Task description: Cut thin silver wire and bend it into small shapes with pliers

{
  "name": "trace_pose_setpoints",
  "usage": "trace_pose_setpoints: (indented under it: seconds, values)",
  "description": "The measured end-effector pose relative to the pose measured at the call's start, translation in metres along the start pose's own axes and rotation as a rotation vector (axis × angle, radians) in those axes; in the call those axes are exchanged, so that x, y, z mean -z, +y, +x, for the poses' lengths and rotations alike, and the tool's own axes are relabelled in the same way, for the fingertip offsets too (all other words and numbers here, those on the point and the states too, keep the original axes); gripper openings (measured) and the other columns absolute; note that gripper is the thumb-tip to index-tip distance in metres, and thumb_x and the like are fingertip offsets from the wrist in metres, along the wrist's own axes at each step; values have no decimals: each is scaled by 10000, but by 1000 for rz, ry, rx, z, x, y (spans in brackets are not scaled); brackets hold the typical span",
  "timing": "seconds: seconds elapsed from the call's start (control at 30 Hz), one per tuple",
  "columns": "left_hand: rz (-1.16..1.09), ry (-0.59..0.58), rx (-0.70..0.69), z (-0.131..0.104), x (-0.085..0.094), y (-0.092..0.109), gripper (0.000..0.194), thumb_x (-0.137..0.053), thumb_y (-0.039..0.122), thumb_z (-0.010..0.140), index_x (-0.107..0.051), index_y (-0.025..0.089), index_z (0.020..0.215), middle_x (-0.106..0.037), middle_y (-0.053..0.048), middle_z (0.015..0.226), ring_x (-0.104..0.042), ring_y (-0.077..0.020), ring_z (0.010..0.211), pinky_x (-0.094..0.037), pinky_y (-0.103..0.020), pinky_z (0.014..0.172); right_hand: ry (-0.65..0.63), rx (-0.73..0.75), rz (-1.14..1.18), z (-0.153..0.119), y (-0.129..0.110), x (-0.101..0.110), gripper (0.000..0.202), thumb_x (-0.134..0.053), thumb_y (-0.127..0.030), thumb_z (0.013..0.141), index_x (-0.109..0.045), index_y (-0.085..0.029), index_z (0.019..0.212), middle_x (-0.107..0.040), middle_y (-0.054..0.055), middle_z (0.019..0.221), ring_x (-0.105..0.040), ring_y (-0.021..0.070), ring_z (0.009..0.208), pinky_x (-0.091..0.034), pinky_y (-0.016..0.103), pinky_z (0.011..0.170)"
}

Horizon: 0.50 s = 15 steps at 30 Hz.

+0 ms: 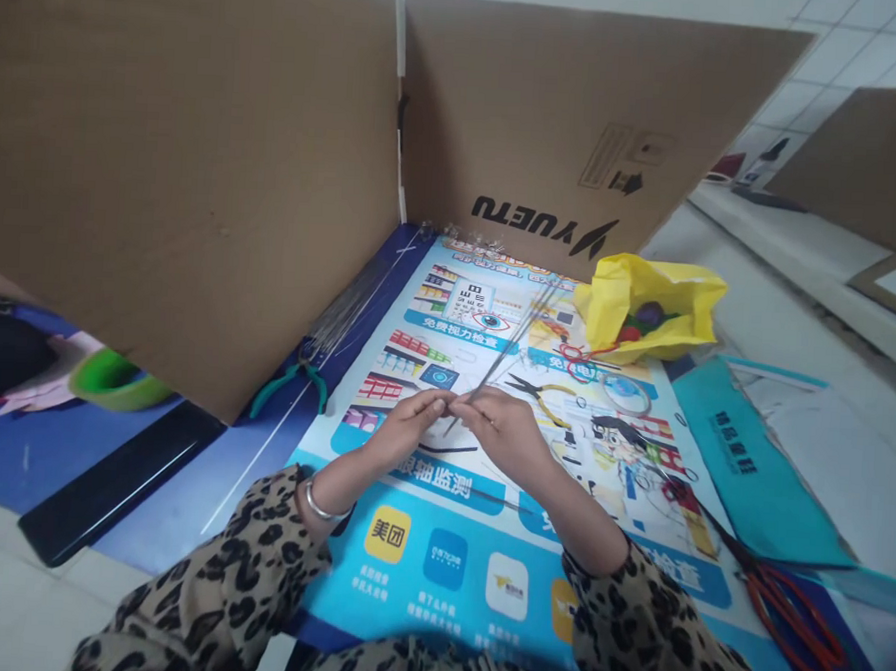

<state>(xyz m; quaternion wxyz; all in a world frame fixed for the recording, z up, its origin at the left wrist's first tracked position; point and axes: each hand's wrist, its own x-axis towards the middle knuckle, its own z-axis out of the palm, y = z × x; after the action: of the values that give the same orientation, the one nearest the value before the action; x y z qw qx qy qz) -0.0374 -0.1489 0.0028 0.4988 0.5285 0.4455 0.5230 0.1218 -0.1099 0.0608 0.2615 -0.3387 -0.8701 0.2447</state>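
Several thin dark wires (505, 351) rise from between my hands, fanning out up and to the right over a printed poster (373, 612). My left hand (405, 428) has its fingers pinched at the lower part of the wires. Close against it, my right hand (507, 434) is also closed round them, thumb and fingertips together. Yellow-handled pliers (557, 396) lie open on the poster just right of my hands. More wires (351, 310) lie in a bundle to the left, beside teal-handled pliers (291, 387).
Tall cardboard panels (202, 162) stand at the left and back. On the right are a yellow bag (656, 306) holding small coloured balls, a teal box (764, 462) and red-handled scissors (794, 614). A green tape roll (119, 383) and a black object (121, 479) sit at left.
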Motion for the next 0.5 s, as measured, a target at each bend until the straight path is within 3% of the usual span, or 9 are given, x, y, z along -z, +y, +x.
trace_pose_setpoints:
  seconds: [0.17, 0.3, 0.4, 0.5]
  values:
    - [-25, 15, 38, -1, -4, 0, 335, -475, 392, 835, -581, 173, 1064, -611, -66, 1059, -541, -187, 986, -389, -325, 901, -7, -9, 70, 0, 4, -6, 303, -432, -334, 876, -670, -196, 750, -636, 21, 770, -576, 118, 761, -431, 234, 724]
    - [-71, -58, 37, -2, -6, 4, 336, -456, 372, 846, -580, 160, 1075, -627, -51, 871, -557, -158, 849, -409, -305, 832, 70, -37, 204, 0, 8, -8, 327, -468, -354, 856, -661, -197, 644, -623, 26, 756, -571, 127, 799, -434, 249, 756]
    - [-83, -91, 50, -4, -8, 7, 314, -468, 386, 834, -601, 139, 973, -587, -34, 749, -522, -127, 709, -414, -267, 715, 97, -90, 280, 0, 10, -8, 337, -502, -384, 830, -637, -193, 587, -619, 31, 764, -571, 138, 793, -443, 266, 744]
    - [-138, -73, 126, -5, -11, 8, 306, -504, 431, 796, -570, 132, 794, -531, -11, 670, -446, -90, 577, -372, -226, 570, 98, -124, 350, -1, 13, -12, 283, -522, -390, 813, -655, -196, 655, -629, 33, 781, -579, 146, 787, -451, 286, 746]
